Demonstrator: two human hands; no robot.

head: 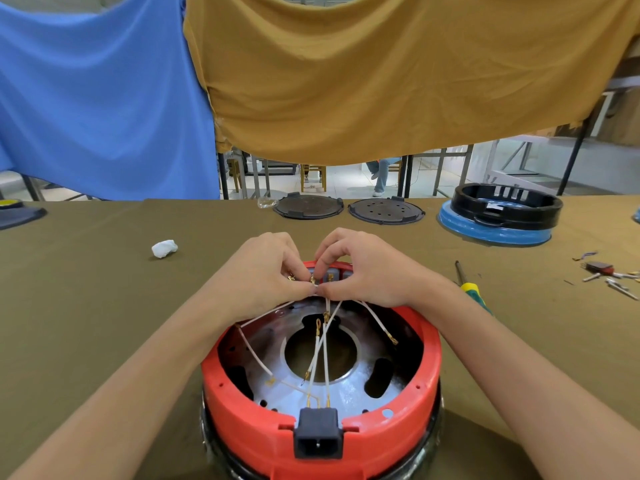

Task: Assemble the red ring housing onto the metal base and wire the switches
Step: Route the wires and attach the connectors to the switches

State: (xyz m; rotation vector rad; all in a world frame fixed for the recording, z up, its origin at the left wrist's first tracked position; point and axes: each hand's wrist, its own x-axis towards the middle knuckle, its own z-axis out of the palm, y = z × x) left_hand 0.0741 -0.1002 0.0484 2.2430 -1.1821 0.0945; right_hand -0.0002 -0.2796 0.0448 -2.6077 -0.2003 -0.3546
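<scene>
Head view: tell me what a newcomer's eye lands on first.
The red ring housing sits near the table edge, white wires crossing its metal base. At its far rim, the left hand and right hand pinch wire ends together. Behind, blue cloth and mustard cloth hang.

Matt red plastic ring housing on shiny metal base, matt olive cloth beneath.

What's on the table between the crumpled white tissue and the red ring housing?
Only the person's left hand and forearm cross that stretch in the head view; otherwise bare olive cloth lies between the white tissue and red ring housing.
</scene>
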